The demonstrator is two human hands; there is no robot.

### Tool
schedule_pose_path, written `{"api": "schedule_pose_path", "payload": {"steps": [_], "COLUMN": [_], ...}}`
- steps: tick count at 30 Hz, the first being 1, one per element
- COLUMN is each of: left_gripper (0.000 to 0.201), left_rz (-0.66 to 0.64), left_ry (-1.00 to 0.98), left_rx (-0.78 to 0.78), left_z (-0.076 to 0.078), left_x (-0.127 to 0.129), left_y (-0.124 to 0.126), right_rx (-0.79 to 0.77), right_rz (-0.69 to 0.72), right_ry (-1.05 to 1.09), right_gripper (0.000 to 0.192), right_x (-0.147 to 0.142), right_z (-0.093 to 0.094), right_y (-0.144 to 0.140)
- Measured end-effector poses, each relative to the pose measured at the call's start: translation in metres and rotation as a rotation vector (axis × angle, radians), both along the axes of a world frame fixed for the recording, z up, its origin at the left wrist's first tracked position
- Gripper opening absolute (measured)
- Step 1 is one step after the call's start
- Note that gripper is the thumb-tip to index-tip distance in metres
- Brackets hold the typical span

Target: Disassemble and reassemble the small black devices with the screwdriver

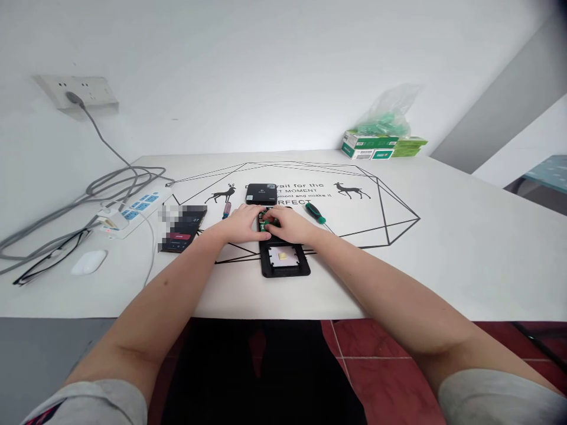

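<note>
Both hands hide circuit board — blurred.

Between our hands we see a small green circuit board, mostly covered by our fingers, lying flat over a black casing on the white worktop. Just in front of it lies an open black shell, flat, with a pale square pad at its middle.

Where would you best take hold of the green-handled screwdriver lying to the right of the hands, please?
Probably by the thick handle of the green-handled screwdriver, which lies flat and aslant on the table. It points toward the right hand, so come from above with fingers across the handle; the thin shaft beyond gives less to hold.
</note>
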State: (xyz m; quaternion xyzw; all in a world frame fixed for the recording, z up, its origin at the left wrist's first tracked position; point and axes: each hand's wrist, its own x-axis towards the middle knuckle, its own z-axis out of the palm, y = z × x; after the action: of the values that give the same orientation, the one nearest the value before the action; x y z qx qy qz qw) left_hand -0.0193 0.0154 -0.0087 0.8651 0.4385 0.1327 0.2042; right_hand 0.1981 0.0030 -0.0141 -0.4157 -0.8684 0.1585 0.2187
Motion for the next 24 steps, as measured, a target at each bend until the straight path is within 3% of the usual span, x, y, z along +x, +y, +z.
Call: {"api": "schedule_pose_path", "payload": {"steps": [4,11,18,21,24], "left_gripper": [0.059,0.061,0.075,0.048,0.031], "left_rz": [-0.026,-0.004,0.018,-0.017,-0.108], "left_ry": [0.039,0.052,0.093,0.056,-0.032], "left_rx": [0.023,0.023,0.090,0.207,0.280], "left_z": [0.004,0.007,-0.001,-0.010,-0.020], "left_x": [0.002,0.003,0.002,0.002,0.001], "left_y": [-0.002,-0.003,0.003,0.010,0.017], "right_rx": [-0.076,-0.161,-0.329,-0.367,-0.288], "right_rz": [-0.093,-0.142,-0.033,0.017,-0.066], "right_ry": [-0.094,-0.074,0.160,0.265,0.283], "right_gripper": [0.015,0.006,0.015,0.013,0.019], "right_x": [-0.016,-0.023,-0.009,-0.004,0.012], "right_z": [0.007,0.016,0.018,0.022,0.028], "right_y": [0.006,0.023,0.030,0.026,0.027]}}
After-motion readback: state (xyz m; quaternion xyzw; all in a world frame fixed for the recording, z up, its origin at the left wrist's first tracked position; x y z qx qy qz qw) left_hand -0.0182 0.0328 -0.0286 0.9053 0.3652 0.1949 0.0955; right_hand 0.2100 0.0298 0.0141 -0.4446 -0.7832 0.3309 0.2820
